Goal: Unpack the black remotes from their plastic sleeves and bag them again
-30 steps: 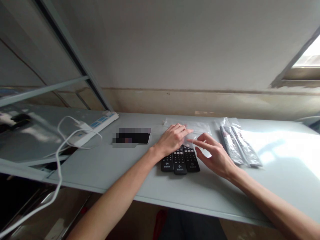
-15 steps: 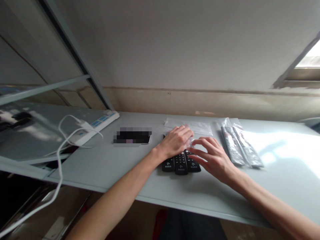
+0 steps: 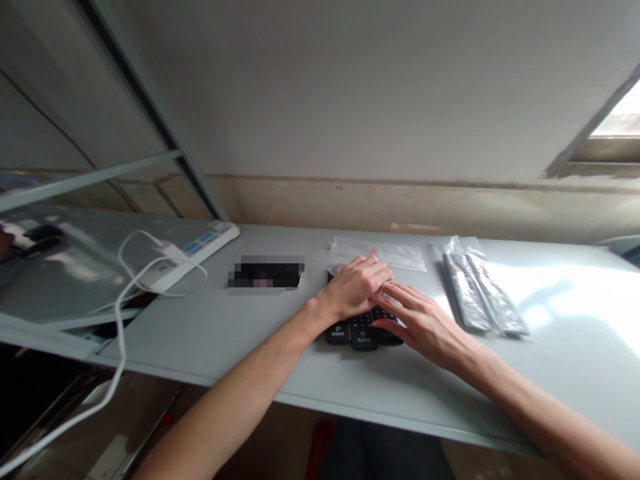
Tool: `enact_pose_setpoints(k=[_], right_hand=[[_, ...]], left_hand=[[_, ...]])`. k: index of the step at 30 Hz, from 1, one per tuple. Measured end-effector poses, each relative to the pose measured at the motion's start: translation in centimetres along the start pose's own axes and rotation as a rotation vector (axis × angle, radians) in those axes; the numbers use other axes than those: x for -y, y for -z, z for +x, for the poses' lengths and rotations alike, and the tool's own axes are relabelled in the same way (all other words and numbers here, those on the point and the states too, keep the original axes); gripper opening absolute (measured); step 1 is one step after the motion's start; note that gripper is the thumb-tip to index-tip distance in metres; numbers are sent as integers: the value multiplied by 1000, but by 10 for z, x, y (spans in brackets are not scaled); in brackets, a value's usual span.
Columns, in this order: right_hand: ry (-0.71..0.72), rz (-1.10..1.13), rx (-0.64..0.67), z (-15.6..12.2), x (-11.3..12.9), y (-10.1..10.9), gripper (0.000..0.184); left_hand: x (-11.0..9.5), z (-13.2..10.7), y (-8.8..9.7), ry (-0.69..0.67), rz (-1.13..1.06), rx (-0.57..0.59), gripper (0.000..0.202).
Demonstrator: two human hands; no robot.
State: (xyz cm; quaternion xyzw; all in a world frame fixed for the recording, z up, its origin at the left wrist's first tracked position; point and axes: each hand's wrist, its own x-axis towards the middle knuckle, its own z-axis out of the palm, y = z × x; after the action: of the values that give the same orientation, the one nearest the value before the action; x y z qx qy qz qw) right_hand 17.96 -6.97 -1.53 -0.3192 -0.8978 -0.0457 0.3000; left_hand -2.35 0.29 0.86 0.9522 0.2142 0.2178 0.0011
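Observation:
Three black remote controls [image 3: 363, 339] lie side by side on the table, their upper parts hidden under my hands. My left hand [image 3: 357, 287] bends over them, its fingers curled around a bit of clear plastic film [image 3: 384, 287]. My right hand [image 3: 417, 319] reaches in from the right with its fingers stretched out and the thumb apart. Its fingertips meet the left fingers at the film, above the right-hand remote. Another clear piece [image 3: 336, 268] shows at the top left of the remotes. Where the film ends is hidden.
Behind the hands lies a flat clear plastic bag [image 3: 400, 255]. Two bagged remote controls [image 3: 483, 293] rest to the right. A phone [image 3: 265, 275], partly blurred, is on the left. Farther left are a white power strip [image 3: 200, 250], a white cable [image 3: 120, 333] and a metal frame [image 3: 165, 127].
My right hand has moved left and its fingers have straightened, closing the gap to my left hand. The left hand has shifted slightly right. The remotes have hardly moved.

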Motion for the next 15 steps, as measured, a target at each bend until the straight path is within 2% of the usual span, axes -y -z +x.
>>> enact_pose_setpoints(k=[5,9,12,15], right_hand=[[5,8,-3,1,0,2,49],[18,25,-77,4,1,9,42],[-65,86,-168,6,4,13,28],[-223,149,-123,6,7,12,28]], left_hand=[[0,-1,2,32,3,29,11],[2,0,2,87,76,17,11],[7,-1,3,201,154,-63,11],[13,-3,3,301,174,-142,9]])
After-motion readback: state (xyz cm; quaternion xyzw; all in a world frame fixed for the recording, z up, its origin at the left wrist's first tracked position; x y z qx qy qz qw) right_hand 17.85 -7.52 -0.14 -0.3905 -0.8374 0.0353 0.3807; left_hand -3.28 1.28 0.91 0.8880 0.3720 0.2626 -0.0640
